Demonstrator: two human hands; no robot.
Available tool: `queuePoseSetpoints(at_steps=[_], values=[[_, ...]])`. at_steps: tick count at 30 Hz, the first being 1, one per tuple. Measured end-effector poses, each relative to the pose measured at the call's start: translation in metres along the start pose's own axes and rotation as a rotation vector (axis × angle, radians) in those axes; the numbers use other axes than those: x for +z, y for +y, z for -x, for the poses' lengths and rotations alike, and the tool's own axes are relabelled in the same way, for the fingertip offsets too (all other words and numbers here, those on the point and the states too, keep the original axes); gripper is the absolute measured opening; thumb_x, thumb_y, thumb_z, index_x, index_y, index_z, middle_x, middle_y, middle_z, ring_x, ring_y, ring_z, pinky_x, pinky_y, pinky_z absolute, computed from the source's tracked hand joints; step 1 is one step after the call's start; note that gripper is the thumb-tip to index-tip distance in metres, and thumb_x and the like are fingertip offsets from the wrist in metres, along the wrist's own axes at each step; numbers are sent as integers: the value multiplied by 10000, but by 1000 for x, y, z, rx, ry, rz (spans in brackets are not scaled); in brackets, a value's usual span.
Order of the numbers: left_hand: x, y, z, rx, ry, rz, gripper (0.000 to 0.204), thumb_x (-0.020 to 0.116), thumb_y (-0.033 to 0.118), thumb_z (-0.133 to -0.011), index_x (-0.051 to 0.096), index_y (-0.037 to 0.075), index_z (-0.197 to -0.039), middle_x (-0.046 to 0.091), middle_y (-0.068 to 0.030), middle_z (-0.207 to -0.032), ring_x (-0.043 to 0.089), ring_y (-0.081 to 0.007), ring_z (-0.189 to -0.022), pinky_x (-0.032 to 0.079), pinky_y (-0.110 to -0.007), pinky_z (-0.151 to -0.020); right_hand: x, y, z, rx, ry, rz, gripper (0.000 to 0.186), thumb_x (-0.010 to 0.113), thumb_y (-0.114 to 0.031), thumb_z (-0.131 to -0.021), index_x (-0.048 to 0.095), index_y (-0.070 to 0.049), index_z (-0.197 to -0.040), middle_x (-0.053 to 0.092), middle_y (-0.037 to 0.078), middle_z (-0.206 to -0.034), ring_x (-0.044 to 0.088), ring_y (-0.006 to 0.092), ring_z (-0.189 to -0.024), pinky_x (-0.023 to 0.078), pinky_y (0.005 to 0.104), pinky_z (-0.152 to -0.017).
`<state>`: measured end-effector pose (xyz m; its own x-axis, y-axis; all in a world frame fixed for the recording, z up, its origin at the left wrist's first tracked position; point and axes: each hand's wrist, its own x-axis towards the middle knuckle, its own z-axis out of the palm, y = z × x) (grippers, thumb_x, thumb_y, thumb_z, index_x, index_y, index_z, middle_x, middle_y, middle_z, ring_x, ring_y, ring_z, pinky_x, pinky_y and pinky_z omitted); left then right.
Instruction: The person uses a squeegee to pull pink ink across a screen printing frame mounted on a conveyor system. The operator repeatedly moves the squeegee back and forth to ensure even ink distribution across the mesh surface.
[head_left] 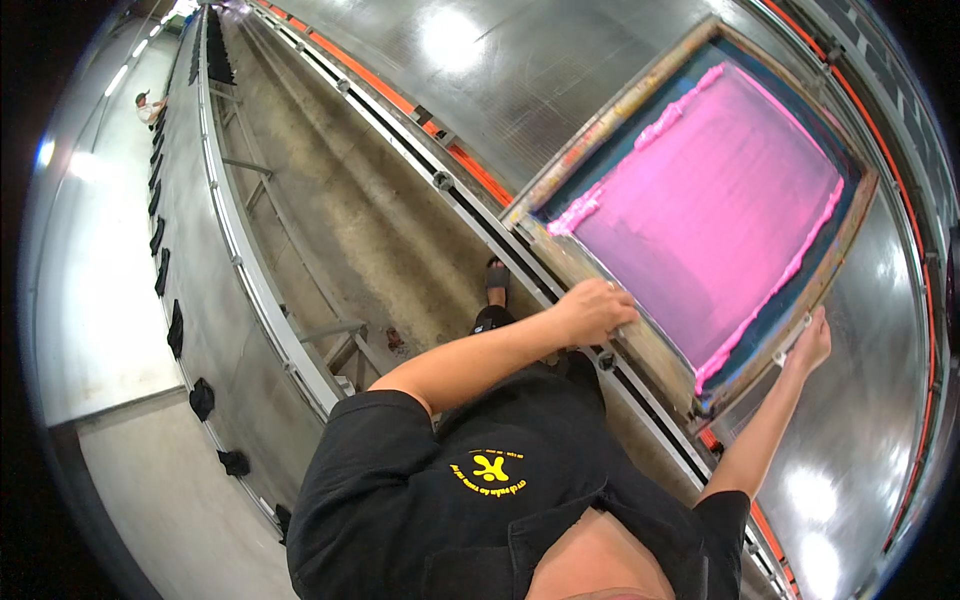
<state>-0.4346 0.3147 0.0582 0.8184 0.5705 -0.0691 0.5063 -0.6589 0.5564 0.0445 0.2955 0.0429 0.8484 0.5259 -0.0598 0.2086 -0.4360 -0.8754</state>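
The fingers of my left hand (598, 312) are curled down and closed on the near rail of one wooden-railed frame (606, 126); those of my right hand (816, 342) are closed at its right rail, by a pale fitting (783, 358), though their far tips are hidden. Two hands, one frame, four rails; inside lies one field of pink ink (715, 205), with two thick ridges, one along the left side and one along the right, and a dark blue border (615, 165) beyond them.

The frame sits over the worktop (480, 70), its near rail overlapping the worktop's near edge; whether it rests or is lifted I cannot tell. Bare metal runs beyond the frame's left rail and again beyond its right rail, so there is open room lengthwise both ways; two orange strips (372, 72) line the worktop, one along each long edge; at least three round knobs (442, 180) stud the metal rail on the near edge.

Behind that edge is a strip of floor (370, 220), one sandalled foot (497, 275) on it; then a second worktop (232, 330), at least seven black pieces (202, 400) along its outer edge, and one other person (150, 107) near its far end.
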Motion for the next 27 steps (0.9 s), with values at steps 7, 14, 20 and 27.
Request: queuePoseSetpoints(at_steps=[7,14,20,27], values=[[-12,7,-19,-24,-27,-139,351,807,163,-735,726,126,-1074,709,-54,-989,693,-268,-1028,542,-419,-895,14,36,-1,-45,44,13,460,665,-341,-1023,733,84,-1186,765,143,-1109,706,211,-970,541,344,-879],[-63,12,-46,90,-126,-200,242,791,268,-770,680,101,-906,695,-83,-917,699,-299,-939,554,-441,-821,9,49,8,31,136,4,467,654,-393,-1008,759,49,-1120,778,169,-1097,734,283,-995,543,382,-900],[-69,0,-72,216,-151,-192,385,787,467,-824,681,104,-892,696,-98,-917,704,-312,-931,566,-438,-793,-1,45,5,12,150,225,464,658,-437,-976,770,-19,-1145,770,159,-1141,724,308,-1062,524,394,-944],[-100,-10,-153,113,-551,-204,532,819,586,-770,776,93,-964,758,-157,-925,736,-351,-926,578,-480,-812,2,64,-5,29,160,409,473,695,-528,-896,784,-125,-1128,765,153,-1156,708,347,-1117,522,424,-953]])
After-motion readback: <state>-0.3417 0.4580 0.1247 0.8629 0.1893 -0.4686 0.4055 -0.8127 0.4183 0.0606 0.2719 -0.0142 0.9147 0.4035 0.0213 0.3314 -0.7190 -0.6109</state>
